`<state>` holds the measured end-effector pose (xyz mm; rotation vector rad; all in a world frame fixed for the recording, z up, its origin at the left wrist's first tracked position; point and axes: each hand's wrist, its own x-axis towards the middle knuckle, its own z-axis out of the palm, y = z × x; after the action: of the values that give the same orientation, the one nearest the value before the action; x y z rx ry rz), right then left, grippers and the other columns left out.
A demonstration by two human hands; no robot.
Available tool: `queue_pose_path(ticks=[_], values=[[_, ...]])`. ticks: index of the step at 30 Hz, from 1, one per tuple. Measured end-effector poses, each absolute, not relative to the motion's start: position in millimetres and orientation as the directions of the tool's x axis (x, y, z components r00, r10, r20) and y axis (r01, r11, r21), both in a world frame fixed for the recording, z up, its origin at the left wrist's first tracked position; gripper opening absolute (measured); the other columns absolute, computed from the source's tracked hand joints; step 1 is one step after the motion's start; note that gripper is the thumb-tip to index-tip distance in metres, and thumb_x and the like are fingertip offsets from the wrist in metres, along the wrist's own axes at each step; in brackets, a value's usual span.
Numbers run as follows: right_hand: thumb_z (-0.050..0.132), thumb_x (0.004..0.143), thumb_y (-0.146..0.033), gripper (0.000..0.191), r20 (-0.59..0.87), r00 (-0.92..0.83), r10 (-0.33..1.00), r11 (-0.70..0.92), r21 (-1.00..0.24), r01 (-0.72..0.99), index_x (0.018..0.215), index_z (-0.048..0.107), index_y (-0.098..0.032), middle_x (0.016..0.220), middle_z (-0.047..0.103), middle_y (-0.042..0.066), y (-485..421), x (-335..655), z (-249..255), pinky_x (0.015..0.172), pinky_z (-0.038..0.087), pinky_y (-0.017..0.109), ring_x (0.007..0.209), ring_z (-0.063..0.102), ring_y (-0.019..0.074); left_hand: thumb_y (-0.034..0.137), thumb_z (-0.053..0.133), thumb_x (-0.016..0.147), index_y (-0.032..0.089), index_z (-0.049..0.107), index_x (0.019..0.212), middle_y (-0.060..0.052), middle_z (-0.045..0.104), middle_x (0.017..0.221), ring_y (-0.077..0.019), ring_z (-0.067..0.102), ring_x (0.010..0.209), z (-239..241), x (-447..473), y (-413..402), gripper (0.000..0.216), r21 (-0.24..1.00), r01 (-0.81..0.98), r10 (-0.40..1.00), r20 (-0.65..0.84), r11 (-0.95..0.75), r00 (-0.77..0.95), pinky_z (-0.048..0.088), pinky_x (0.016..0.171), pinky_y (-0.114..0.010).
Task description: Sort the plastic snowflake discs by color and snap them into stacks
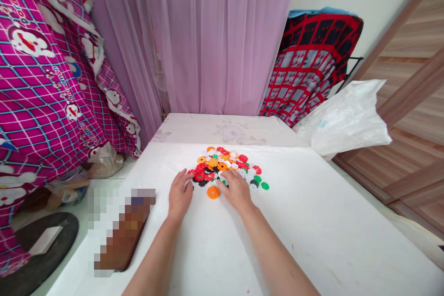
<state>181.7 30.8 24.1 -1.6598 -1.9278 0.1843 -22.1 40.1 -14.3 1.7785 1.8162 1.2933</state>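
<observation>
A heap of plastic snowflake discs (212, 163) in red, orange, white, green and black lies on the white table. My left hand (181, 193) is at the heap's left edge, palm down, with its fingers apart beside the red and black discs. At the heap's front right, my right hand (237, 189) reaches in with its fingers spread over white and green discs; some of those are hidden under it. Between the two hands a single orange disc (213, 192) lies just in front of the heap. Neither hand visibly grips a disc.
A brown, partly pixelated flat object (130, 236) lies on the table's left side. A white plastic bag (347, 118) hangs at the right rear edge. Purple curtains (222, 37) stand behind the white table (312, 231), and a pink patterned cloth (52, 78) hangs at left.
</observation>
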Motion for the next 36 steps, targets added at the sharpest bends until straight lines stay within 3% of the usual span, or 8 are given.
queue_pose_path(ticks=[6,9,16,23,28,36], values=[[0.068,0.078,-0.039,0.045,0.221,-0.054,0.974,0.117,-0.286,0.951,0.119,0.065,-0.020,0.118,0.059,0.012,74.6,196.5,43.5,0.092,0.041,0.037,0.106,0.054,0.0269,0.022,0.045,0.085,0.025,0.070,0.098,-0.005,0.062,0.132,-0.0232,0.054,0.126,-13.0,-26.2,45.4,0.028,0.776,0.608,0.907,0.362,-0.165,-0.216,0.041,0.109,-0.047],[0.069,0.077,-0.041,0.043,0.182,-0.072,0.981,0.117,-0.249,0.961,0.115,0.067,-0.021,0.119,0.058,0.012,81.0,194.8,44.3,0.093,0.039,0.037,0.107,0.052,0.0269,0.022,0.044,0.085,0.024,0.070,0.098,-0.007,0.063,0.131,-0.0239,0.055,0.125,-13.2,-26.1,47.7,0.029,0.755,0.633,0.909,0.369,-0.170,-0.196,0.042,0.108,-0.046],[0.071,0.075,-0.037,0.035,0.197,0.000,0.980,0.065,-0.323,0.944,0.106,0.069,-0.022,0.114,0.061,0.008,84.0,192.3,39.2,0.091,0.039,0.034,0.104,0.054,0.0233,0.018,0.044,0.083,0.022,0.070,0.102,-0.008,0.065,0.127,-0.0263,0.057,0.122,-10.6,-23.8,49.3,0.033,0.669,0.719,0.922,0.373,-0.187,-0.107,0.043,0.107,-0.047],[0.070,0.074,-0.026,0.018,0.268,0.057,0.962,0.066,-0.429,0.901,0.091,0.068,-0.019,0.103,0.066,0.006,78.6,196.8,37.0,0.089,0.040,0.032,0.100,0.057,0.0217,0.019,0.043,0.084,0.025,0.070,0.102,-0.006,0.067,0.125,-0.0237,0.060,0.118,-6.9,-23.2,47.1,0.033,0.688,0.701,0.921,0.370,-0.187,-0.117,0.047,0.104,-0.044],[0.067,0.078,-0.028,0.022,0.316,0.025,0.948,0.107,-0.392,0.914,0.098,0.067,-0.018,0.104,0.068,0.008,70.6,202.2,32.6,0.090,0.040,0.033,0.101,0.057,0.0237,0.019,0.043,0.085,0.025,0.070,0.104,-0.005,0.067,0.124,-0.0229,0.061,0.115,-9.6,-26.0,49.7,0.033,0.661,0.723,0.920,0.380,-0.200,-0.093,0.047,0.103,-0.043],[0.066,0.078,-0.027,0.017,0.264,0.012,0.965,0.080,-0.335,0.939,0.095,0.068,-0.022,0.099,0.070,0.004,80.1,202.2,36.7,0.085,0.039,0.032,0.099,0.057,0.0234,0.031,0.043,0.091,0.018,0.066,0.116,-0.014,0.059,0.135,-0.0333,0.050,0.129,-9.7,-41.0,59.1,0.037,0.450,0.882,0.938,0.345,-0.140,-0.027,0.036,0.108,-0.056]])
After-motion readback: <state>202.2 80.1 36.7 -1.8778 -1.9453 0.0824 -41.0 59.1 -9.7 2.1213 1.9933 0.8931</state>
